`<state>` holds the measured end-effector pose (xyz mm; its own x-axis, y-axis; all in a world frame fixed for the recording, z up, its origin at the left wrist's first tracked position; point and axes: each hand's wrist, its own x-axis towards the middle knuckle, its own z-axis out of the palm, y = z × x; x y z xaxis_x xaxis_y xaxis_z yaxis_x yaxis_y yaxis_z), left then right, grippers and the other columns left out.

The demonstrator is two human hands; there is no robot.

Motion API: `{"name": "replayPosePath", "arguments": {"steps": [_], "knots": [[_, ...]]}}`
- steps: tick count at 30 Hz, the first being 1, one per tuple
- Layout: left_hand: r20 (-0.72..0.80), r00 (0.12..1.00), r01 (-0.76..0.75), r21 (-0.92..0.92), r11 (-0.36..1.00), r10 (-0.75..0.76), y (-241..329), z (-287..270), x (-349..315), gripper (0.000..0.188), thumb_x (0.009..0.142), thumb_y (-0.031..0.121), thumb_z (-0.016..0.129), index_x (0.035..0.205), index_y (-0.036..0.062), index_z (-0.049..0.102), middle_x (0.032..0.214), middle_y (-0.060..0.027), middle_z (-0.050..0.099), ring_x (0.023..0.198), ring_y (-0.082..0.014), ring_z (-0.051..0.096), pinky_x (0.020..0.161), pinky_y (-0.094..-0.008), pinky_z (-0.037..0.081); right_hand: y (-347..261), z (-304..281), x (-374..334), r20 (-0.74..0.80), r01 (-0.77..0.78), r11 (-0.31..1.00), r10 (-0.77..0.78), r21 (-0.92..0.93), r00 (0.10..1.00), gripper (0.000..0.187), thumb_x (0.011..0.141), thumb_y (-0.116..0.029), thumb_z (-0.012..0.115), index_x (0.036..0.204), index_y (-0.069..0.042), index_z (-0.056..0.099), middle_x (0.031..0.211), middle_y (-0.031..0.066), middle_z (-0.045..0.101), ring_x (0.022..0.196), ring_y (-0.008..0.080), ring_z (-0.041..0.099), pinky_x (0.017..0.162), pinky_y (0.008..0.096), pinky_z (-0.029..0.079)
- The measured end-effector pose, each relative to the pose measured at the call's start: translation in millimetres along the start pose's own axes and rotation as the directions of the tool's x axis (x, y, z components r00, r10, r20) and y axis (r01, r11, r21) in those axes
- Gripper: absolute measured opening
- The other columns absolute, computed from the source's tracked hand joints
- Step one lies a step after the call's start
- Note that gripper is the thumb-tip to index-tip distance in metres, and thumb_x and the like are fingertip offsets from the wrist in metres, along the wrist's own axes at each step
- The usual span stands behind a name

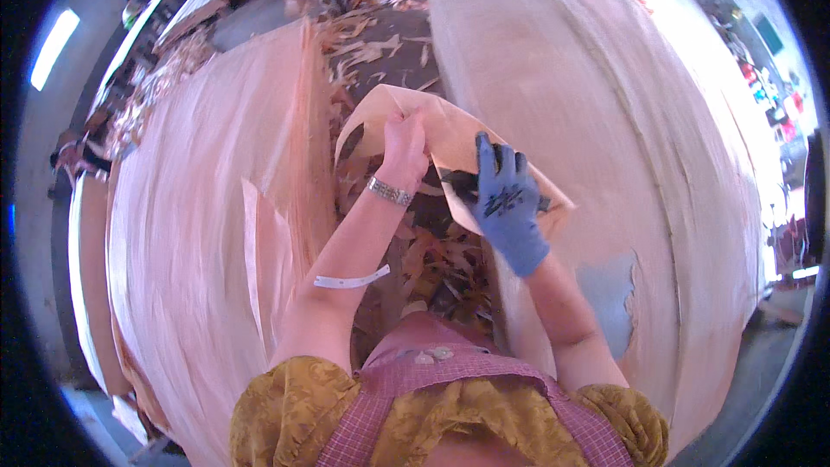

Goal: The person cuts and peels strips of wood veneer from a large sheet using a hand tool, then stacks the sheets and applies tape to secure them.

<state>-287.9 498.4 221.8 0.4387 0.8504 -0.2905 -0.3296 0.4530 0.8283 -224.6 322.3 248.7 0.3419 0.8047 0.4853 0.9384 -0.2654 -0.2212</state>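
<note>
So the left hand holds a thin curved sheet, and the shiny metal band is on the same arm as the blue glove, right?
Not quite: the head view shows the shiny metal band on the left arm; the blue glove is on the right hand. The left hand does hold the thin curved sheet.

Floor (400, 65) littered with wood scraps (445, 264); left sheet stack (199, 190) carries a pointed piece (270, 251).

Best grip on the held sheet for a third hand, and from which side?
Probably pinch the left end of the sheet, coming from the left. It's thin and arched, so fingers could close on both faces, and that end curves away free of the left hand; the right hand is toward the other end.
</note>
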Motion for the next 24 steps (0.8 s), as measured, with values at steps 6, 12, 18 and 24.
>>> {"name": "replayPosePath", "arguments": {"steps": [6,12,18,24], "knots": [[0.409,0.866,0.448,-0.381,0.809,-0.287,-3.6,25.0,-21.1,0.075,0.092,0.065,0.047,0.126,-0.0008,0.051,0.120,-0.0183,0.061,0.115,-0.0375,0.058,0.102,-0.0552,0.046,102.8,-109.9,-13.5,-0.092,-0.067,0.880,0.027,-0.470,0.995,0.036,0.081,-0.020,0.062,0.117,-0.018,0.061,0.099,0.0031,0.060,0.087,0.0245,0.059,0.069,0.0390,0.051],[0.515,0.823,0.460,-0.359,0.812,-0.238,-70.8,83.2,42.5,0.073,0.097,0.059,0.042,0.134,-0.0039,0.043,0.133,-0.0217,0.053,0.120,-0.0376,0.054,0.100,-0.0567,0.046,202.7,-241.1,-123.5,-0.318,-0.257,0.725,0.055,-0.639,0.946,0.032,0.080,-0.025,0.069,0.112,-0.023,0.069,0.102,0.0014,0.066,0.090,0.0230,0.064,0.069,0.0369,0.052],[0.551,0.725,0.542,-0.086,0.836,-0.414,-131.5,309.2,-9.7,0.032,0.102,0.016,0.036,0.123,-0.0046,0.050,0.126,-0.0223,0.057,0.118,-0.0369,0.056,0.103,-0.0541,0.047,291.9,-321.9,-272.0,-0.421,-0.536,0.541,0.333,-0.647,0.844,0.038,0.079,-0.015,0.069,0.117,-0.019,0.067,0.108,0.0033,0.066,0.096,0.0238,0.062,0.078,0.0371,0.052],[0.763,0.532,0.573,-0.005,0.820,-0.367,-193.2,378.6,-126.5,0.030,0.101,0.015,0.040,0.120,-0.0024,0.054,0.120,-0.0171,0.063,0.117,-0.0300,0.058,0.102,-0.0476,0.047,296.5,-371.0,-413.3,-0.468,-0.621,0.367,0.427,-0.693,0.774,0.038,0.080,-0.018,0.070,0.118,-0.020,0.067,0.110,0.0025,0.066,0.097,0.0234,0.061,0.076,0.0376,0.052]]}}
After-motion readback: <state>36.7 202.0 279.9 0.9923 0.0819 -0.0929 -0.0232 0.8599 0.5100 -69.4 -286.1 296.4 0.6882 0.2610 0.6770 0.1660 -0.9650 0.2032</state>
